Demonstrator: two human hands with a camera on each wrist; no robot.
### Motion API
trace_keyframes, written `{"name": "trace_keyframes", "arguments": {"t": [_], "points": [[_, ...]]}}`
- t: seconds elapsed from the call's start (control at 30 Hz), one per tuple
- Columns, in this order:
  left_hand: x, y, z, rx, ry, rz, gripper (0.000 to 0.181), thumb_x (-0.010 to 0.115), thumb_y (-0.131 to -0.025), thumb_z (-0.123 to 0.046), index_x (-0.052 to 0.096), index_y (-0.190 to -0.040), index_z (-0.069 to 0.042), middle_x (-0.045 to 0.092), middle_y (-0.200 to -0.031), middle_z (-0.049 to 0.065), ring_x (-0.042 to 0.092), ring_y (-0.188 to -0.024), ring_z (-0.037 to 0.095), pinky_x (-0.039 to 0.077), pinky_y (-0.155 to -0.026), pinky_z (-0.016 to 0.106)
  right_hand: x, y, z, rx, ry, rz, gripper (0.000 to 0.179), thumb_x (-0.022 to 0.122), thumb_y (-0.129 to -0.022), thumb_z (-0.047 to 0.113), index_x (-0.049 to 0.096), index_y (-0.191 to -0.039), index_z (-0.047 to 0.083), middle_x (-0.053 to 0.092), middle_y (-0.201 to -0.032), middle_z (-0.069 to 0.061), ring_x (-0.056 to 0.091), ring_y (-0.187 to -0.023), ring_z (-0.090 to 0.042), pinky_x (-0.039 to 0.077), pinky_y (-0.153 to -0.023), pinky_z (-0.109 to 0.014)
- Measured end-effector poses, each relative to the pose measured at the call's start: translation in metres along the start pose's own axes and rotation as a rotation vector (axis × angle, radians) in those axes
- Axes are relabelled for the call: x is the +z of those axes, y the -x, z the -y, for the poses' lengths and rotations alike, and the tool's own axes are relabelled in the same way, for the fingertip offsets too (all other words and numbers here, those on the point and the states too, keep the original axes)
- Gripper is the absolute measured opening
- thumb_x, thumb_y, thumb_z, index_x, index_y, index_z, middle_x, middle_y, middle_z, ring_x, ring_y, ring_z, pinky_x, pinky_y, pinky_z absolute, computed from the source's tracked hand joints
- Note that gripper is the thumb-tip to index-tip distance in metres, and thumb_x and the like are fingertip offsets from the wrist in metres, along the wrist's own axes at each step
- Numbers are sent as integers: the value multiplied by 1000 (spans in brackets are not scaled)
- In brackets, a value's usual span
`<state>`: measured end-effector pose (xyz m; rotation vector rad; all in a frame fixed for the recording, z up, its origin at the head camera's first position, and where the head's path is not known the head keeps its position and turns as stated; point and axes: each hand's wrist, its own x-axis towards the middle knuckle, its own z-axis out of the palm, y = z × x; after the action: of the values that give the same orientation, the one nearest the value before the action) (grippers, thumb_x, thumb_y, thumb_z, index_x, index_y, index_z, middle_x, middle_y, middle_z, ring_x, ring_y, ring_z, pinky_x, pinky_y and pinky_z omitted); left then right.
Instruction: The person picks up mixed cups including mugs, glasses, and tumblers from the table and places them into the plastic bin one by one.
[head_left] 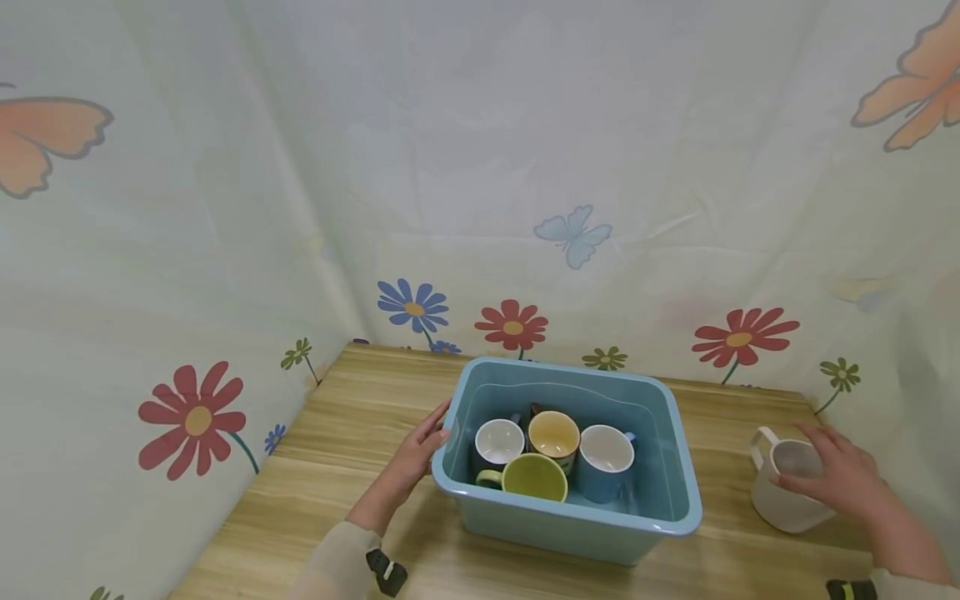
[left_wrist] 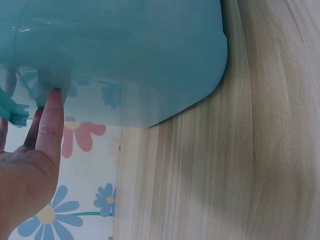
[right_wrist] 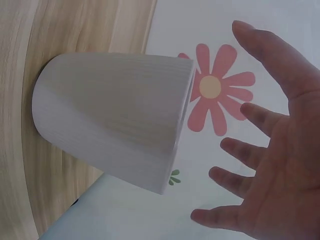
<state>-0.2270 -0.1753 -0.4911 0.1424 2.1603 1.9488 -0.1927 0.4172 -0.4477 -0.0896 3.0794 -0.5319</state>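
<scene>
A blue plastic bin (head_left: 570,533) stands on the table. My left hand (head_left: 411,457) holds its left side, thumb at the rim, and in the left wrist view straight fingers (left_wrist: 51,125) touch the outer wall under the rim. Inside sit a green mug (head_left: 534,479), a yellow-lined mug (head_left: 553,435), a white-lined mug (head_left: 500,442) and a blue mug with white inside (head_left: 606,454), all upright. Right of the bin a white mug (head_left: 787,500) stands upright, handle to the left. My right hand (head_left: 843,475) hovers over its rim; in the right wrist view the spread fingers (right_wrist: 240,182) hold nothing.
The wood-grain table (head_left: 360,392) reaches back to a hanging white cloth (head_left: 450,167) printed with flowers and butterflies. That cloth also closes off the left and right sides, near the right hand.
</scene>
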Motion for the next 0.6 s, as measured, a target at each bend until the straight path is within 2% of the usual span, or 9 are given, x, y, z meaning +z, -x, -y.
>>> {"name": "trace_keyframes", "arguments": {"t": [0.3, 0.6], "points": [[-2, -1, -2, -1, -12, 22, 65, 48, -105, -28, 24, -164, -17, 36, -160, 31, 66, -113, 20, 60, -81, 32, 1, -8, -9, 30, 7, 31, 104, 79, -82, 43, 22, -146, -16, 25, -137, -53, 27, -124, -67, 25, -99, -78], [0, 0, -3, 4, 0, 26, 64, 48, -106, -26, 24, -164, -15, 37, -160, 32, 66, -113, 21, 59, -81, 31, -4, -13, -11, 51, 29, 109, 103, 79, -82, 48, 27, -139, -21, 28, -133, -54, 31, -121, -67, 32, -97, -79]]}}
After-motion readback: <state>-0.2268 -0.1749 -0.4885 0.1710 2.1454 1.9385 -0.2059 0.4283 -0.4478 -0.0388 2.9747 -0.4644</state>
